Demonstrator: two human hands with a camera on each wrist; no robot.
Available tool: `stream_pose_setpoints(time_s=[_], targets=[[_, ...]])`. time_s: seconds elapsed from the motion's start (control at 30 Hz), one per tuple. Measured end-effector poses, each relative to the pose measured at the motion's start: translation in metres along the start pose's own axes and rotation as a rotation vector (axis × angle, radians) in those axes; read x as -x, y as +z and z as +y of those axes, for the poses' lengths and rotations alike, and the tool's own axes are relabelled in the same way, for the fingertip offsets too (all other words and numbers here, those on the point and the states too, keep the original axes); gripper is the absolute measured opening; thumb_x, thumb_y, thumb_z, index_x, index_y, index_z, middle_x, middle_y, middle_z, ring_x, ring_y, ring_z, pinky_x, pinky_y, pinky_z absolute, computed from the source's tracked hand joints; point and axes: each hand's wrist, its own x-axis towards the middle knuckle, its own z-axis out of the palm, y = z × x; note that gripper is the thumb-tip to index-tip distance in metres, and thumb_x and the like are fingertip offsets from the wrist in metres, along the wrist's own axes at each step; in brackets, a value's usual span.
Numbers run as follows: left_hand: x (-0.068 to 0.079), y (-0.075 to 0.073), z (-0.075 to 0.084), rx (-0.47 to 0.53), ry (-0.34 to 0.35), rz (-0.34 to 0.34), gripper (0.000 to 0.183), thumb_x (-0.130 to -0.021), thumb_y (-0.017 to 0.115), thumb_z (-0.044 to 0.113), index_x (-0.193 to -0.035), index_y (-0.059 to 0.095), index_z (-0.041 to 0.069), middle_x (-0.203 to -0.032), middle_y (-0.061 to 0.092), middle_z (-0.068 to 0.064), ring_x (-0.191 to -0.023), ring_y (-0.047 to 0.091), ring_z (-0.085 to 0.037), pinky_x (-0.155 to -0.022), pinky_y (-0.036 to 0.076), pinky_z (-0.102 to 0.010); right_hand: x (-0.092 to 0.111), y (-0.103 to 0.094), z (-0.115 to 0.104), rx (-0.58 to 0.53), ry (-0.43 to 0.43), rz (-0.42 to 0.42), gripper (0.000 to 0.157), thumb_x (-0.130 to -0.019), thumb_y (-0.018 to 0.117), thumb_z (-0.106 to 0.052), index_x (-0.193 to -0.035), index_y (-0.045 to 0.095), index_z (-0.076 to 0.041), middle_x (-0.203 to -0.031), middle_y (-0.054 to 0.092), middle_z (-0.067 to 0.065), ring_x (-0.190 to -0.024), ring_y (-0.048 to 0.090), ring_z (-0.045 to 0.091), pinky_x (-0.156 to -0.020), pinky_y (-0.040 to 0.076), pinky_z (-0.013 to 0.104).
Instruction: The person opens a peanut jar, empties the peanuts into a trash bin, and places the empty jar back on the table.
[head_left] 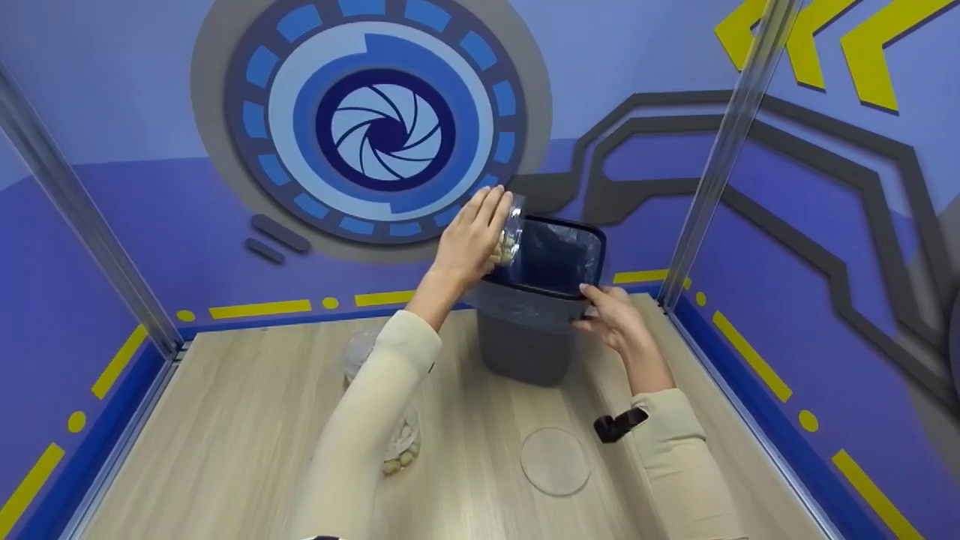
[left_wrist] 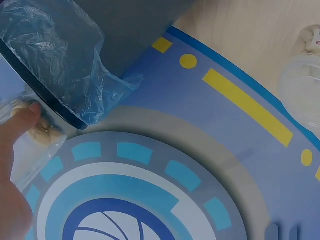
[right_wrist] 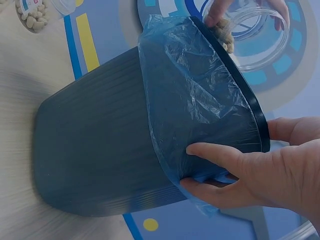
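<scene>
My left hand [head_left: 471,238] grips a clear jar [right_wrist: 267,50], tipped on its side at the rim of a dark grey bin [head_left: 525,341]. Beige nuts [right_wrist: 225,37] lie inside the jar's wall, beside the left thumb [left_wrist: 22,120]. A thin bluish plastic bag [right_wrist: 175,95] lines the bin and is folded over its black rim [head_left: 602,244]. At the bin's near right corner, my right hand [head_left: 619,319] pinches rim and bag, with fingers on the outside. The left hand's back hides most of the jar in the head view.
Partly behind my left sleeve, a clear container with nuts [head_left: 405,456] stands on the wooden table [head_left: 262,420]. Near it is another clear round piece [head_left: 360,351]. A clear round disc [head_left: 555,461] lies in front of the bin. Purple-blue panels [head_left: 135,225] enclose the table.
</scene>
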Motion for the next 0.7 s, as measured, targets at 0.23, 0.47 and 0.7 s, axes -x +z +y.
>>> stream_pose_setpoints(time_s=[0.23,0.47,0.7], targets=[[0.0002,0.0019,-0.0004,0.025,-0.020,0.055,0.075,-0.086,0.069,-0.001,-0.153,0.037,0.001,-0.158,0.039,-0.018,-0.145,0.036,-0.033,-0.123,0.029,-0.037,0.0004,0.0002,0.0011,-0.009,-0.005,-0.017,0.071,-0.108,0.039,-0.013,-0.158,-0.008,0.005,-0.164,0.003,0.029,-0.151,0.016,0.042,-0.117,0.026,0.060],[-0.0022,0.0038,0.0005,0.031,-0.053,0.105,0.080,-0.080,0.076,0.004,-0.151,0.039,-0.002,-0.155,0.041,-0.020,-0.143,0.039,-0.035,-0.123,0.027,-0.034,-0.0003,-0.0006,0.0019,0.015,-0.009,-0.007,0.069,-0.108,0.040,-0.014,-0.159,-0.003,0.006,-0.165,0.006,0.028,-0.151,0.020,0.041,-0.117,0.028,0.058],[-0.0034,0.0024,0.0022,0.032,-0.055,0.092,0.096,-0.073,0.088,0.014,-0.152,0.036,-0.001,-0.156,0.040,-0.019,-0.144,0.037,-0.034,-0.123,0.026,-0.033,-0.0008,-0.0005,0.0013,0.001,-0.018,-0.013,0.070,-0.108,0.039,-0.012,-0.159,-0.006,0.006,-0.165,0.007,0.027,-0.151,0.018,0.040,-0.118,0.027,0.059]])
